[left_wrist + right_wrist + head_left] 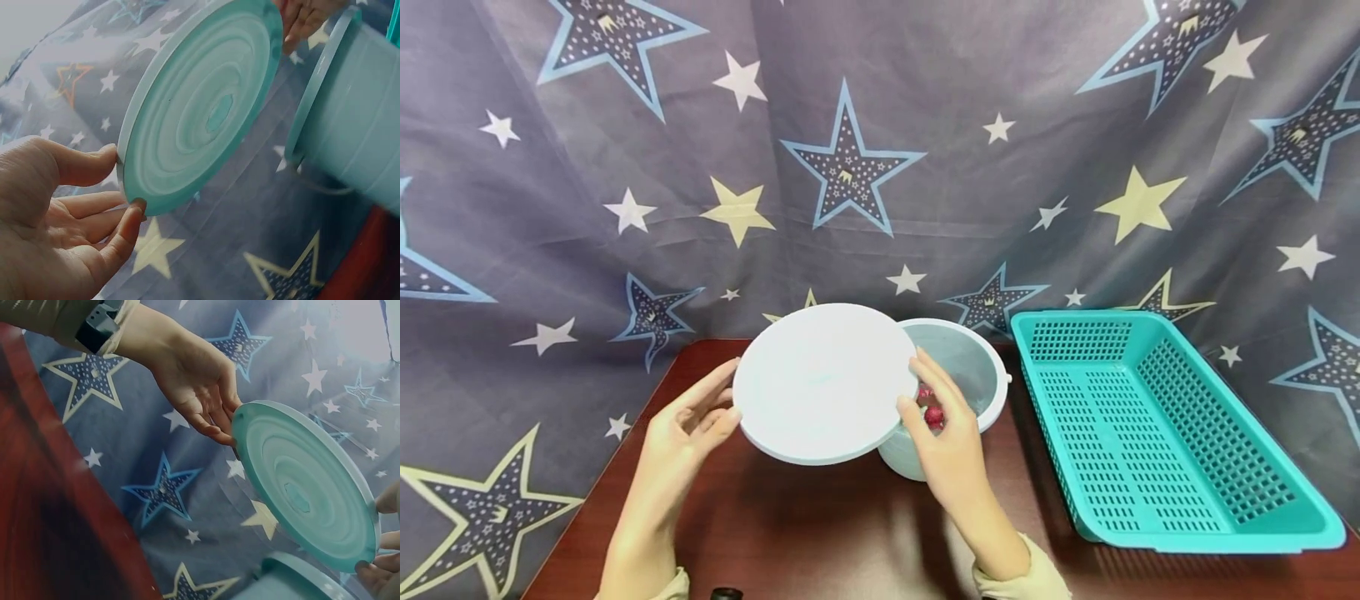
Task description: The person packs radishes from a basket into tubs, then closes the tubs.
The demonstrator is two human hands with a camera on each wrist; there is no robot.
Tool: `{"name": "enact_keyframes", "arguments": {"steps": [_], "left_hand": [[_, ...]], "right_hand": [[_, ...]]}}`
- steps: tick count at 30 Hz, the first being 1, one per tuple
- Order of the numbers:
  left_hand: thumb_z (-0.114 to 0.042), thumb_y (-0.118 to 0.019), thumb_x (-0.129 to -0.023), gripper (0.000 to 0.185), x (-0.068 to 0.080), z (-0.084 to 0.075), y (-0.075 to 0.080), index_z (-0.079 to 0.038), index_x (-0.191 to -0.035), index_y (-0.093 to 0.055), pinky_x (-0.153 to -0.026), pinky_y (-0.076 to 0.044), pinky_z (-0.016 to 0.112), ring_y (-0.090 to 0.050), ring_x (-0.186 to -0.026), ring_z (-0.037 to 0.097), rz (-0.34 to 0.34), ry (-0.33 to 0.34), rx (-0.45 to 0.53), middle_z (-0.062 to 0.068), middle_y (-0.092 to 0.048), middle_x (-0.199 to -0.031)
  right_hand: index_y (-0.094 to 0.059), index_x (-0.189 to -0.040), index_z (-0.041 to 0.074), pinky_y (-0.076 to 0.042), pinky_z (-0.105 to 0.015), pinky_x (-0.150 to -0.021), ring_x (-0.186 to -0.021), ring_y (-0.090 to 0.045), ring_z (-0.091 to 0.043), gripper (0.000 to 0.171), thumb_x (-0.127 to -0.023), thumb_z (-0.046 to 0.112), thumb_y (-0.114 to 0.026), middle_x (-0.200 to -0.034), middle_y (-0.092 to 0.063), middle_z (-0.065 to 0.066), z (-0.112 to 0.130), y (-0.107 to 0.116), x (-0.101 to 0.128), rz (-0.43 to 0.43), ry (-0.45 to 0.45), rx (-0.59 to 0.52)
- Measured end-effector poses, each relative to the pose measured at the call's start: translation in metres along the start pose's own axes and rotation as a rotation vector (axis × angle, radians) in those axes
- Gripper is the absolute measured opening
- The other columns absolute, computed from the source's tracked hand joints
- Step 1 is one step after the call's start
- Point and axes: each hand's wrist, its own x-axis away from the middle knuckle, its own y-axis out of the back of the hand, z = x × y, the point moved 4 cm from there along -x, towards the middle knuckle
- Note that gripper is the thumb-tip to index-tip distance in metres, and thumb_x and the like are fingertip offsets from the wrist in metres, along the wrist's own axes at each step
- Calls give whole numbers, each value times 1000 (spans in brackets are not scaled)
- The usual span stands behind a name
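Note:
A round pale-blue lid (823, 382) hangs tilted in the air, just left of a matching pale-blue bowl (988, 367) that stands uncovered on the table. My left hand (722, 404) pinches the lid's left rim between thumb and fingertips. On the right rim, my right hand (925, 400) grips with fingertips in front of the bowl. A few small red round things (934, 415) lie inside the bowl. The left wrist view shows the lid's ringed underside (200, 106), my left hand (122, 181) and the bowl's outer wall (356, 112). The right wrist view shows the lid (306, 487) and my left hand (222, 428).
An empty teal slotted basket (1135, 442) stands right of the bowl on the dark red-brown table (820, 533). A star-printed grey cloth (880, 167) hangs behind and drapes round the table. A small dark object (726, 593) pokes in at the bottom edge.

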Motion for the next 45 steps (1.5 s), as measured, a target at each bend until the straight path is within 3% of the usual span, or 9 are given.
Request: {"name": "enact_keyframes", "arguments": {"steps": [3, 7, 8, 12, 19, 26, 33, 38, 45], "left_hand": [[3, -68, -90, 53, -4, 1, -13, 2, -140, -52, -87, -47, 16, -57, -108, 11, -10, -14, 5, -7, -64, -128], [4, -71, -87, 54, -10, 3, -31, 1, -138, -55, -85, -48, 16, -59, -105, 11, -17, -23, -9, -6, -64, -127], [4, -72, -87, 54, -11, 4, -35, 1, -138, -56, -85, -49, 17, -60, -104, 10, -19, -24, -16, -6, -64, -126], [5, -72, -86, 54, -17, 9, -50, 1, -137, -57, -83, -50, 17, -61, -103, 10, -17, -23, -14, 3, -63, -130], [7, -72, -85, 54, -25, 12, -73, 2, -137, -57, -82, -50, 18, -62, -101, 10, -5, -37, 12, 18, -60, -132], [3, -76, -84, 56, -30, 17, -92, -4, -136, -59, -76, -51, 19, -64, -87, 14, -7, -35, -44, 20, -67, -114], [-4, -77, -84, 56, -35, 25, -109, -4, -136, -58, -88, -47, 36, -61, -109, 25, 29, -85, -171, 11, -65, -127], [-3, -76, -84, 55, -36, 34, -116, -5, -136, -59, -91, -44, 44, -57, -116, 27, 48, -73, -183, 11, -64, -128], [-2, -75, -86, 53, -36, 42, -120, -5, -137, -58, -95, -43, 47, -55, -119, 26, 63, -51, -191, 9, -62, -132]], "right_hand": [[-62, -133, 7, -35, -17, -104, -132, -46, -12, 40, -93, 10, -68, -144, -53, 2, -3, 10, -2, -29, -22, 10], [-62, -135, 8, -42, -19, -95, -117, -54, -16, 41, -94, 11, -67, -144, -53, 2, -11, 23, -4, -66, -57, 22], [-61, -135, 8, -46, -20, -88, -112, -55, -17, 41, -95, 11, -67, -144, -53, 2, -12, 26, -4, -74, -65, 28], [-61, -136, 10, -43, -24, -92, -106, -57, -21, 40, -96, 13, -65, -143, -54, 0, -16, 38, -6, -105, -71, 73], [-61, -136, 9, -40, -23, -96, -120, -50, -17, 40, -96, 11, -65, -143, -54, -1, -22, 54, -9, -140, -71, 97], [-60, -137, 8, -37, -20, -100, -131, -42, -14, 40, -97, 12, -63, -145, -52, -2, -28, 69, -11, -153, -101, 114], [-60, -138, 10, -37, -25, -101, -128, -45, -13, 40, -98, 16, -63, -143, -54, 0, -39, 81, -13, -185, -150, 174], [-57, -140, 9, -37, -40, -105, -131, -42, -19, 42, -99, 19, -61, -146, -51, -4, -47, 85, -15, -149, -219, 201], [-52, -144, 9, -37, -44, -106, -130, -43, -27, 45, -100, 20, -59, -146, -46, -12, -57, 85, -16, -80, -315, 233]]}}
